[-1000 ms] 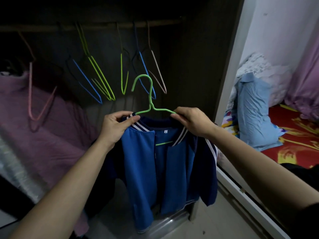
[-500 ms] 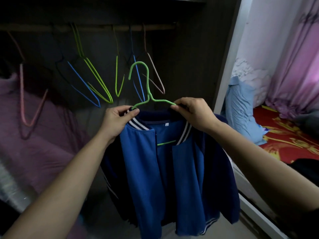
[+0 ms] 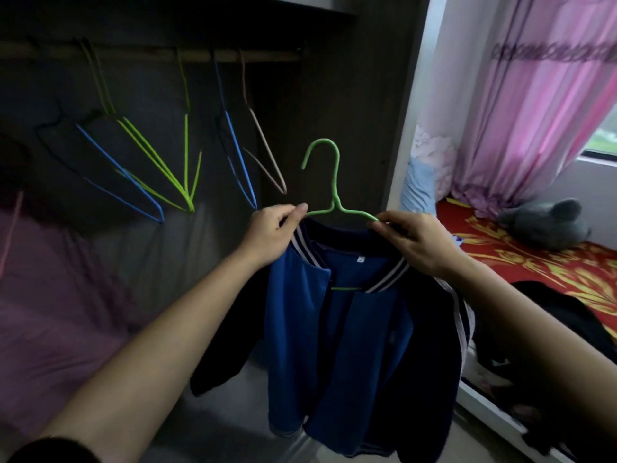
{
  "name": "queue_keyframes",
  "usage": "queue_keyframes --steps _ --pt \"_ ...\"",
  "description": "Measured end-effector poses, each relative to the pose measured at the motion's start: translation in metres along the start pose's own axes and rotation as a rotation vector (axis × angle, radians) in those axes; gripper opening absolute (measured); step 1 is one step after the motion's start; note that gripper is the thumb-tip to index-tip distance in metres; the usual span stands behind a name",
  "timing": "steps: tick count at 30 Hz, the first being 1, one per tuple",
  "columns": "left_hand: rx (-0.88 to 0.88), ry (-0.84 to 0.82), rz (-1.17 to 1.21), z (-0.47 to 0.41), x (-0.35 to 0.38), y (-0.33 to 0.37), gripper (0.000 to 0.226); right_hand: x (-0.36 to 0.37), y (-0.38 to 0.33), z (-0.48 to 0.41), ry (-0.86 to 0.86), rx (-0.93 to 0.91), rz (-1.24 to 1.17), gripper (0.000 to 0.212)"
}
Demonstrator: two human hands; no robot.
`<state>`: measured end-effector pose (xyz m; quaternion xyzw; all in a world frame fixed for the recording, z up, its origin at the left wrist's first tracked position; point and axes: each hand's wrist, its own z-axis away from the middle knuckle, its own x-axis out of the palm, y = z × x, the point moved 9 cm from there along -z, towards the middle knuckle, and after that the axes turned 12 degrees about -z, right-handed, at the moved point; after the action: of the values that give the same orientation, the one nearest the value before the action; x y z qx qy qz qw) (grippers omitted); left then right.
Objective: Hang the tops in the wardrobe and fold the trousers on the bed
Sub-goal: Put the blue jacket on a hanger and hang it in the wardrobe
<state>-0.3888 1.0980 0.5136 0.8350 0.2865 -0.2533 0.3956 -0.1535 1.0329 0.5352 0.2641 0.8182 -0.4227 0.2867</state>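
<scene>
Jacket (image 3: pixel 300 329) shifted right, past hangers (image 3: pixel 187 162)

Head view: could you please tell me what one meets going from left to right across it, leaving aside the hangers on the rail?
purple cloth → left hand → green hanger → right hand → grey plush toy

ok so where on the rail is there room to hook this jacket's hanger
Bare rail runs between the beige hanger and the wardrobe's side wall, nearest the green hanger carrying the jacket. Another gap lies between the paired lime hangers and the single lime one. Crowded: that one, the nearby blue hanger and the beige.
</scene>
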Motion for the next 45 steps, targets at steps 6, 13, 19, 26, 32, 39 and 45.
queue_keyframes --steps 6,13,19,26,32,39,45 --pt "0.315 0.139 -0.689 -0.063 -0.016 0.037 0.033 -0.024 0.016 0.0 0.166 0.104 0.038 0.024" --pt "0.105 -0.034 -1.033 -0.14 -0.039 -0.011 0.053 -0.006 0.037 -0.08 0.231 0.261 0.156 0.026" --pt "0.013 0.087 -1.191 -0.202 -0.097 -0.028 0.064 0.001 0.028 -0.188 0.23 0.3 0.036 0.023" --pt "-0.209 0.053 -1.196 -0.247 -0.142 -0.067 0.073 0.007 0.018 -0.293 0.244 0.248 -0.238 0.015" --pt "-0.08 0.196 -1.265 -0.245 -0.143 -0.061 0.084 0.039 0.019 -0.351 0.171 0.23 -0.3 0.019" --pt "-0.068 0.241 -1.256 -0.246 -0.141 -0.066 0.09 0.102 0.05 -0.357 0.009 0.302 -0.244 0.027" --pt "-0.094 0.226 -1.247 -0.246 -0.14 -0.071 0.092 0.1 0.055 -0.347 0.036 0.222 -0.254 0.04"
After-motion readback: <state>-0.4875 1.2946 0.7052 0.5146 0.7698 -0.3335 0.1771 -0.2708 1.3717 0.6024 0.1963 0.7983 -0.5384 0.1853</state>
